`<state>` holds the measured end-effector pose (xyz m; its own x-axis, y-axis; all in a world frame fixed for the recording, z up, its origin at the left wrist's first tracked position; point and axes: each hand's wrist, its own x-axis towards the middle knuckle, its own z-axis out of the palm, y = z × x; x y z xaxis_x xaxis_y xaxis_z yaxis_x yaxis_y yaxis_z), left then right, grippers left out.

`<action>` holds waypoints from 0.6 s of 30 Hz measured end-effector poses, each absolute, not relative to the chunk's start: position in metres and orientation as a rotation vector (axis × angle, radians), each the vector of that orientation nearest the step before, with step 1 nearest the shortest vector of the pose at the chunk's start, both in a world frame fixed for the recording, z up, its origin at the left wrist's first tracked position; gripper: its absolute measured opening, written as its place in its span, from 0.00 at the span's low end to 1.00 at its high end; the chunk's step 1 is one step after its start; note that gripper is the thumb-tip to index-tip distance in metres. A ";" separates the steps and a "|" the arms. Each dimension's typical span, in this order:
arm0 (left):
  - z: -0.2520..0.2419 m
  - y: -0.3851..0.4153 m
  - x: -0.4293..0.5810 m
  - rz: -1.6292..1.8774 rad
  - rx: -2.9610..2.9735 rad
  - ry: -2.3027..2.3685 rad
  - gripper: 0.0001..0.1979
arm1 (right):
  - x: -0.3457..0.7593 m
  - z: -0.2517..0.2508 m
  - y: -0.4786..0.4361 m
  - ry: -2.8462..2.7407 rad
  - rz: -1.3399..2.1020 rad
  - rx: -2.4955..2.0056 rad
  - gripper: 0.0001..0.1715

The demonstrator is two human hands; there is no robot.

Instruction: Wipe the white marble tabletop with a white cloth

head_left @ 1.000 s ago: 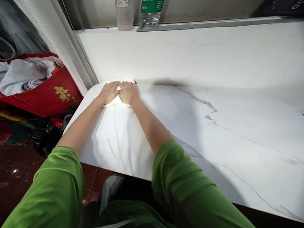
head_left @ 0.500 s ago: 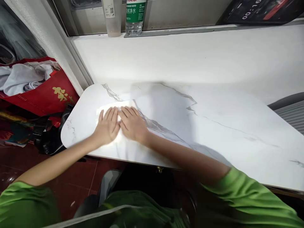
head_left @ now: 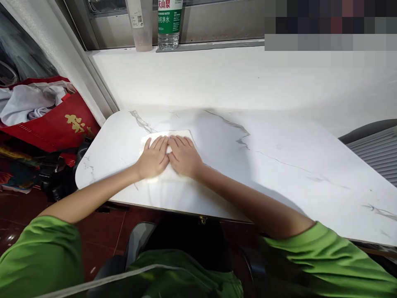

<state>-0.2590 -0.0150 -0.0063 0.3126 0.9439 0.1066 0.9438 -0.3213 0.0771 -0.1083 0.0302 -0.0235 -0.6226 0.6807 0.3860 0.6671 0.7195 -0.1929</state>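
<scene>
A white sheet (head_left: 182, 133), paper or thin cloth, lies flat on the white marble-patterned tabletop (head_left: 279, 140). My left hand (head_left: 153, 159) rests palm down on its left part, fingers stretched forward. Beside it, my right hand (head_left: 185, 157) presses flat on the right part, fingers also extended. The two hands touch or nearly touch at the thumbs and index fingers. Much of the sheet is hidden under both hands, and its near edge is hard to tell from the tabletop.
On the ledge behind the table stand a translucent plastic cup (head_left: 141, 35) and a green-labelled water bottle (head_left: 169, 31). A red bag (head_left: 56, 124) with white cloth sits at the left. A grey ribbed object (head_left: 376, 149) is at the right edge.
Both hands and the white sheet under them have slid to the right across the tabletop. The hands stay flat and side by side. The camera view has shifted slightly.
</scene>
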 end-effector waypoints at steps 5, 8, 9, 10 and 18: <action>0.001 0.066 -0.257 0.232 2.465 1.839 0.28 | -0.114 -0.021 0.105 -2.458 0.079 -1.095 0.24; 0.000 0.107 -0.254 0.302 2.456 1.812 0.27 | -0.115 -0.019 0.139 -2.393 0.130 -1.187 0.24; 0.000 0.117 -0.252 0.320 2.454 1.808 0.26 | -0.116 -0.019 0.146 -2.367 0.134 -1.219 0.24; -0.001 0.125 -0.251 0.332 2.454 1.811 0.26 | -0.116 -0.019 0.152 -2.346 0.133 -1.242 0.24; -0.002 0.125 -0.246 0.321 2.420 1.858 0.28 | -0.111 -0.023 0.152 -2.318 0.096 -1.216 0.24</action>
